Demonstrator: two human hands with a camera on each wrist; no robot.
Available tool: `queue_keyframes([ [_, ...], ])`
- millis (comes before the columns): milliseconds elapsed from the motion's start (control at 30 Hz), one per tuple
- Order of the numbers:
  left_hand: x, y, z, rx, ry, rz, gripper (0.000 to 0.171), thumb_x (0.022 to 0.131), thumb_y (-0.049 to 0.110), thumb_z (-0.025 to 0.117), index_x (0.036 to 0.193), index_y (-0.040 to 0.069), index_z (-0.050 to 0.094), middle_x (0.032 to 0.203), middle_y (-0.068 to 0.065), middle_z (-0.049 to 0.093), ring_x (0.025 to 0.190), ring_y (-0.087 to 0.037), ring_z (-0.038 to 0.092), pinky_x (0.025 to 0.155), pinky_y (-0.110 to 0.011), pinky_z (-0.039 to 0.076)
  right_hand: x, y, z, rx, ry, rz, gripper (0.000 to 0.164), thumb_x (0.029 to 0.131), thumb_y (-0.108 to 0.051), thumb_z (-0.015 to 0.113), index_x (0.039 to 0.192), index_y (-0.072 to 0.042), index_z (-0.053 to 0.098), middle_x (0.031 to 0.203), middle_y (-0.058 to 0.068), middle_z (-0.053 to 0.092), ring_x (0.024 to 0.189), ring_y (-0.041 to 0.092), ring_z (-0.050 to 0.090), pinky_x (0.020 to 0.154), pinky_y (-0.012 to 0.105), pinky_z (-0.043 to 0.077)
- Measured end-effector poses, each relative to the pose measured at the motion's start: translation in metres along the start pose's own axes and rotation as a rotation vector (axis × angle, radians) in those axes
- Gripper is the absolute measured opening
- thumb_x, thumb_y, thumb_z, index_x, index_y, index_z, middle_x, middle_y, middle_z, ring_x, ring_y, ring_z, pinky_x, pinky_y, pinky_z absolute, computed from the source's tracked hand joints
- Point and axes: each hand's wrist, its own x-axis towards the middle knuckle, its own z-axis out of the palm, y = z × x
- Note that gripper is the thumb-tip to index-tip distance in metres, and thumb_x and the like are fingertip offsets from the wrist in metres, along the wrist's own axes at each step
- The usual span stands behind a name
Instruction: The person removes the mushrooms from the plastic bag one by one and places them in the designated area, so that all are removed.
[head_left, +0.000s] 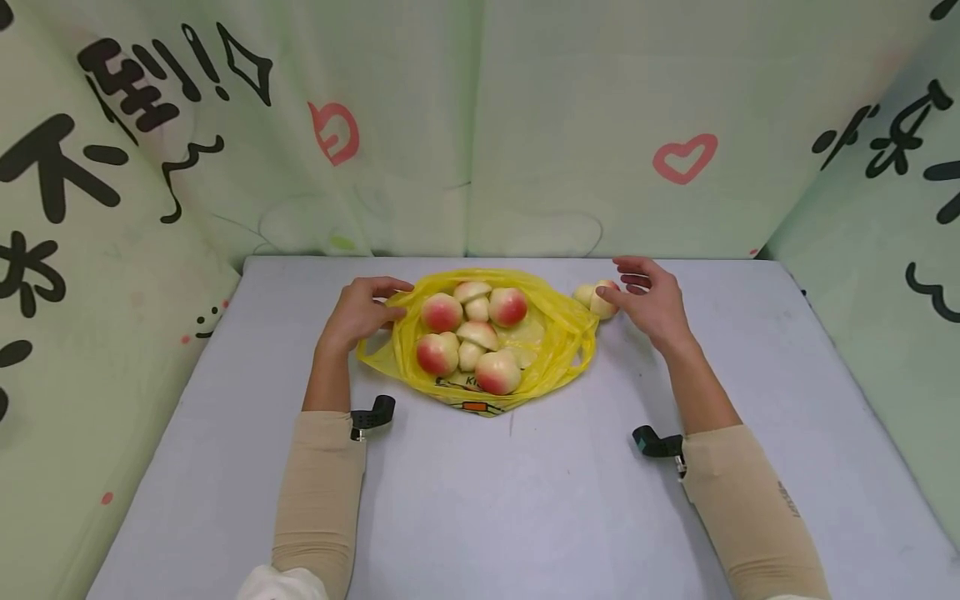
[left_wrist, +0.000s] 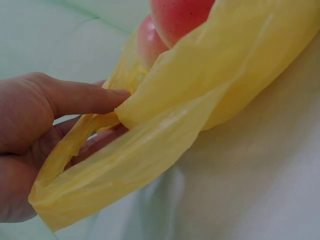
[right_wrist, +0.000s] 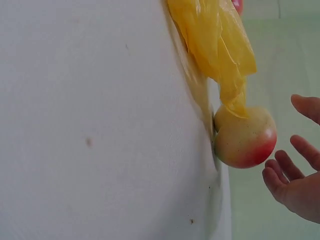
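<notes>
A yellow plastic bag (head_left: 555, 367) lies spread open on the table, its mouth facing up. Inside are several pale mushrooms (head_left: 498, 372) with round, red-blushed caps and stubby stems. At the bag's left side my left hand (head_left: 362, 310) pinches its edge; in the left wrist view the thumb presses the yellow film (left_wrist: 165, 100) with the fingers behind it, beside a handle loop. Another mushroom (right_wrist: 247, 140) lies outside, against the bag's right handle. Close to its right side is my right hand (right_wrist: 300, 175), fingers spread and loosely bent, with a gap between them and the cap.
The white table (head_left: 510, 508) reaches back to a pale green curtain (head_left: 555, 167) with hearts and black lettering, which also stands at both sides. Each forearm carries a black camera mount (head_left: 657, 442) near the wrist.
</notes>
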Motion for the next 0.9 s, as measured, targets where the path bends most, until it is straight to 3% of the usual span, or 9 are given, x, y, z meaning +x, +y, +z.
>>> queue_keyframes([
  [900, 0.0, -0.001, 0.002, 0.012, 0.007, 0.019, 0.038, 0.098, 0.006, 0.07, 0.135, 0.013, 0.069, 0.139, -0.015, 0.062, 0.114, -0.032, 0.066, 0.091, -0.04, 0.064, -0.016, -0.022, 0.011, 0.038, -0.026, -0.067, 0.062, 0.093, -0.026, 0.08, 0.146, -0.008, 0.055, 0.148, 0.013, 0.055, 0.136, 0.03, 0.051, 0.12, 0.045, 0.044],
])
